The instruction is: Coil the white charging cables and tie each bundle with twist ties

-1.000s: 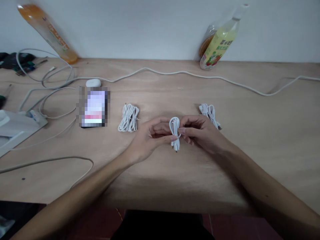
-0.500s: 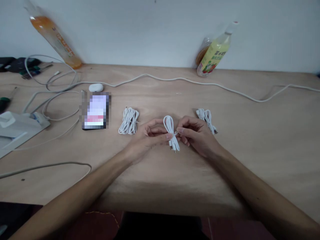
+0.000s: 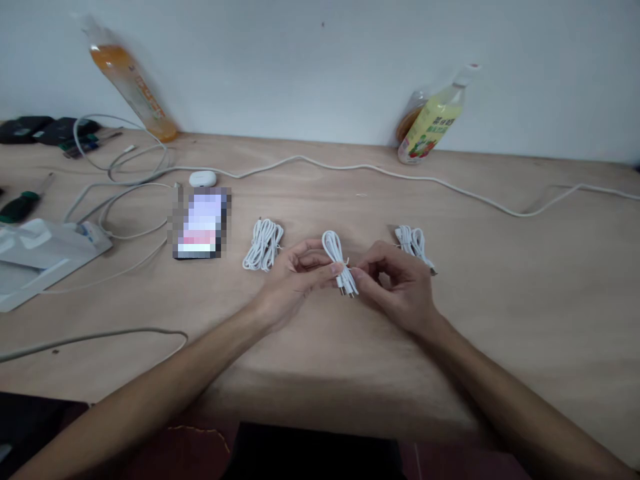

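A coiled white USB cable (image 3: 334, 247) is pinched at its middle between the thumb and fingers of my left hand (image 3: 295, 277). Its loop points away from me and its plugs point toward me. A thin white tie (image 3: 349, 265) wraps the coil's middle. My right hand (image 3: 400, 280) is closed in a pinch at the tie's end, right beside the cable. One bundled white cable (image 3: 263, 245) lies on the table just past my left hand. Another white cable bundle (image 3: 415, 245) lies behind my right hand, partly hidden by it.
A lit phone (image 3: 203, 223) and a white earbud case (image 3: 203, 179) lie to the left. Loose cables, a screwdriver (image 3: 23, 205) and a white plastic holder (image 3: 50, 253) are farther left. An orange drink bottle (image 3: 135, 90) and a yellow bottle (image 3: 433, 127) stand by the wall. A long white cord (image 3: 370, 167) crosses the table.
The view has shifted slightly, moving the surroundings down and right. My right hand has tightened and turned at the tie. My left hand keeps its hold on the cable.
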The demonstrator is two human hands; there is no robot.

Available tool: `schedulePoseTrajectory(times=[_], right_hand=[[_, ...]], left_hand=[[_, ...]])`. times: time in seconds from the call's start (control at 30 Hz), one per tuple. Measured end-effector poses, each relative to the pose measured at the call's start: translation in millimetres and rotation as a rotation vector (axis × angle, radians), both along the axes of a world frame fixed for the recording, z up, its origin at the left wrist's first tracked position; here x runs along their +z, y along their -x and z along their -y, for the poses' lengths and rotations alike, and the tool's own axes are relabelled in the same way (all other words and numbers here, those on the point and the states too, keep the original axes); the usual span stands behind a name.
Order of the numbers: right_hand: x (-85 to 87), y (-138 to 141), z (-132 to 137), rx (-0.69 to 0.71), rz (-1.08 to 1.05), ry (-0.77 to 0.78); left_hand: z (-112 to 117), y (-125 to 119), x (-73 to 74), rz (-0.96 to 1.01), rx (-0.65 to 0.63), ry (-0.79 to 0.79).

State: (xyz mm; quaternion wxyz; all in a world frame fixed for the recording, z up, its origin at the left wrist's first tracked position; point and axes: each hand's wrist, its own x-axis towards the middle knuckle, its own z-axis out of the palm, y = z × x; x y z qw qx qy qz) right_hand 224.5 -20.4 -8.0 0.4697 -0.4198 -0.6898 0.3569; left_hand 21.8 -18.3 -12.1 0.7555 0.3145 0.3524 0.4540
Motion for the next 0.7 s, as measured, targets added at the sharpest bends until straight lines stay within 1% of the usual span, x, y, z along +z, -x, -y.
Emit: schedulePoseTrajectory(times=[0.1,0.27,0.33,0.5,0.6,0.7], right_hand=[[-3.4,-2,-2,0.016,0.080,-0.120],[-5.4,-9,-6,0.072,0.210,-0.282],[-6.5,-10,-6,0.074,0.247,-0.347],[-10.8,-7,-2,-0.003,0.309,-0.463],[-12.6,-5,0,-0.042,0.314,-0.518],[-13.1,-6,1,-0.064,0.337,-0.498]], left_hand=[[0,0,2.3,-0.014,0.024,-0.003],[0,0,6.0,-0.038,0.031,-0.004],[0,0,6.3,-0.064,0.038,-0.022],[0,-1,4.4,-0.142,0.067,-0.112],[-1,-1,4.0,-0.192,0.062,-0.186],[-1,-1,4.2,-0.233,0.059,-0.215]])
